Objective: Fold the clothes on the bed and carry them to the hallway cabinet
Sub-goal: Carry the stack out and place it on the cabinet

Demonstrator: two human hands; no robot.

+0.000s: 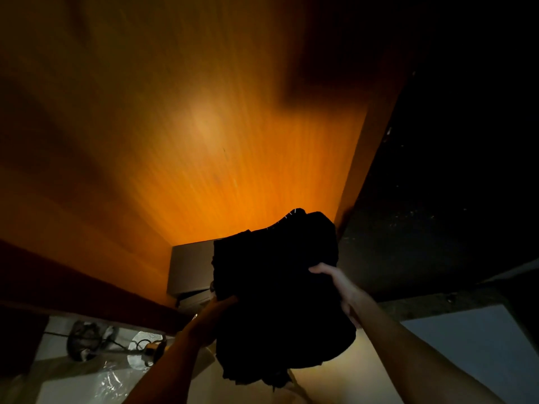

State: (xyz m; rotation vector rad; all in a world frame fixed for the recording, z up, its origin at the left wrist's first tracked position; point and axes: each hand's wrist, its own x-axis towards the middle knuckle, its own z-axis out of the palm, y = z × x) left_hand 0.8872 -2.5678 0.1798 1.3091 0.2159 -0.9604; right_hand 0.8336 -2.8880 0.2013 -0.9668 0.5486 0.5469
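Stack of clothes (pixel 280 293) centre, held up between both hands: left hand (pixel 217 313) on its left edge, right hand (pixel 338 290) on its right edge. Wooden panel (pixel 180 135) behind stack, filling upper left. Box (pixel 189 266) behind stack, just left. Cable clutter (pixel 116 342) lower left, below panel.

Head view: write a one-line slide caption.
Both hands, left and right, hold a dark clothes bundle up before an orange-lit wooden panel.
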